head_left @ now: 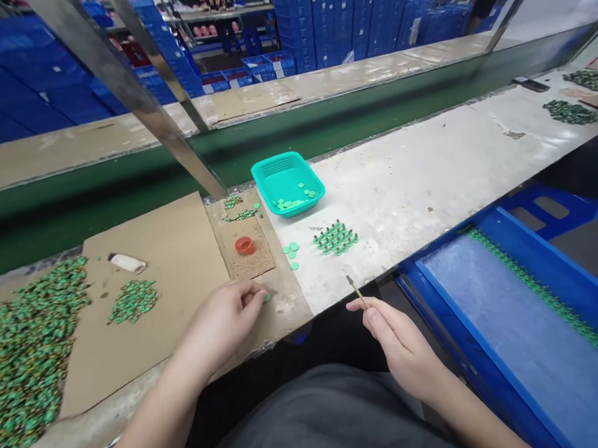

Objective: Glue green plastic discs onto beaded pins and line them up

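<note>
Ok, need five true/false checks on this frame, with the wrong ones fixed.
1. The right hand holds a thin stick. True.
2. Green discs lie in the teal basket. True.
3. The red cup is in the basket. False: it stands left of the basket, on a small brown board.
4. The left hand is inside the basket. False: it is nearer the wearer, seemingly pinching a green piece.
5. A white tube lies on the cardboard. True.

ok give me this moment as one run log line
left hand: pinching green disc | right hand: holding thin stick | teal basket: loose discs inside | red cup: on cardboard
</note>
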The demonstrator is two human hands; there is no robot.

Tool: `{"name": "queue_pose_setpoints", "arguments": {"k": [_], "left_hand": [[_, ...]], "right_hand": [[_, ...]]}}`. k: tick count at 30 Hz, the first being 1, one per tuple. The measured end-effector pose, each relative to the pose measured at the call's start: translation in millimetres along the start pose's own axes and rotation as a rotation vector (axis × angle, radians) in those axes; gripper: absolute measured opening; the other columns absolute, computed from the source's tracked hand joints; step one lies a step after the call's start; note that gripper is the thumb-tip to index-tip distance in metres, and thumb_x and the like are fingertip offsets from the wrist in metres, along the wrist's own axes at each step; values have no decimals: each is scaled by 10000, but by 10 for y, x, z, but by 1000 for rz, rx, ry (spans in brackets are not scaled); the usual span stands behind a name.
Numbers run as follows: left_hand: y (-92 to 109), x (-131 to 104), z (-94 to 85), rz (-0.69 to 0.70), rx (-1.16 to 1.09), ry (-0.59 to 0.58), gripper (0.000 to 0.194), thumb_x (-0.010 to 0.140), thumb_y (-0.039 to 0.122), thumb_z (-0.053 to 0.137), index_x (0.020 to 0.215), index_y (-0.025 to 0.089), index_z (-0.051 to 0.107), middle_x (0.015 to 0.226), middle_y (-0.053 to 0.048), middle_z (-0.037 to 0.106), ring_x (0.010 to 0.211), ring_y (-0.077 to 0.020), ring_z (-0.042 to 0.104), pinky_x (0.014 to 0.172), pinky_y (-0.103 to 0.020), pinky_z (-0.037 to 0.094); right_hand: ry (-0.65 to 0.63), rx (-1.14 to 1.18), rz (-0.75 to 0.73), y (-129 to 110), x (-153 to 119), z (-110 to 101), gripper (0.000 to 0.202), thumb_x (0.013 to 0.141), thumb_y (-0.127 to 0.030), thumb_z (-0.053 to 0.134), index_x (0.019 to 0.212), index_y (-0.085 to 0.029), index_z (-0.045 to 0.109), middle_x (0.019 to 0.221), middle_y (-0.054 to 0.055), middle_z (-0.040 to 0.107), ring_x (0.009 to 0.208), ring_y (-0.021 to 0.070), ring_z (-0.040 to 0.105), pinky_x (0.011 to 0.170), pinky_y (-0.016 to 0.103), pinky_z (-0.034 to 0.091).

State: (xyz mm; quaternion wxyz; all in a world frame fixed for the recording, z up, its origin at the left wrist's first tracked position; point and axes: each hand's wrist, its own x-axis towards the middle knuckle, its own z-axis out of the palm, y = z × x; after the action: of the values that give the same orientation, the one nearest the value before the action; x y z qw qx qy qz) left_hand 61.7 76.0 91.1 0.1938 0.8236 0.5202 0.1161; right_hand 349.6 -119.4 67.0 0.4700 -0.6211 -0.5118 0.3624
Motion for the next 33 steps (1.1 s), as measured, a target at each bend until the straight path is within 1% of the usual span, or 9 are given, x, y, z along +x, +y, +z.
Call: {"name": "queue_pose_setpoints", "arguments": {"k": [4,8,11,13,15,18,23,28,33], "left_hand": [[-256,-330,7,-32,-58,86,349,1066,517,617,962,301,871,928,-29,855,830,-259,813,715,-373,593],[-358,-542,86,20,-103,216,363,1158,479,547,1132,300,862,1021,-30,845,895,-223,798,788,-354,606],[-372,-615,165,128,-111,260,314,1183,441,577,1254,300,849,1070,-31,820,1017,-225,790,959,-371,609],[-378,-617,235,179,-102,286,277,1191,413,614,1304,295,838,1074,-30,809,1039,-231,774,995,-389,588],[-384,-596,305,205,-85,316,228,1195,371,638,1283,289,831,1053,-27,798,1013,-236,754,957,-400,564],[-391,-566,368,214,-62,360,152,1196,327,662,1193,273,805,1010,-26,779,974,-245,729,910,-411,527],[-406,-631,304,261,-54,388,112,1193,320,705,1247,246,769,1109,-38,814,1016,-253,720,927,-418,511],[-425,-738,254,437,58,386,215,1206,205,652,1372,188,786,1333,-44,877,1128,-253,728,984,-442,487],[-421,-791,359,426,54,420,261,1239,227,587,1360,152,805,1357,-57,881,1183,-281,721,1032,-489,479]], "right_hand": [[-185,69,45,-120,182,123,494,1229,-371,561,1695,-280,697,837,-2,785,680,185,728,684,310,648],[-355,324,66,-351,425,162,400,1229,-411,583,1486,-304,870,1244,98,943,1095,252,908,992,417,758],[-479,543,85,-571,627,166,429,1149,-559,769,1504,-343,874,1522,106,881,1398,350,866,1187,556,729],[-434,554,58,-681,765,226,373,1107,-554,865,1417,-350,900,1419,94,923,1294,342,911,1097,531,773],[-310,463,-6,-735,908,344,278,1150,-538,829,1301,-319,911,1136,73,968,1020,276,944,921,443,797],[-170,288,-125,-721,1120,568,412,1211,-634,695,1255,-274,891,818,19,871,733,190,835,723,338,732],[-42,123,-212,-636,1386,814,517,1227,-691,619,1123,-240,849,869,25,841,761,168,802,728,325,694],[30,103,-349,-677,1669,982,449,1285,-548,544,1146,-243,843,922,30,839,832,175,825,781,347,695],[23,134,-474,-686,2187,1279,99,1133,-306,790,1085,-266,713,946,-25,757,836,140,791,784,298,679]]}}
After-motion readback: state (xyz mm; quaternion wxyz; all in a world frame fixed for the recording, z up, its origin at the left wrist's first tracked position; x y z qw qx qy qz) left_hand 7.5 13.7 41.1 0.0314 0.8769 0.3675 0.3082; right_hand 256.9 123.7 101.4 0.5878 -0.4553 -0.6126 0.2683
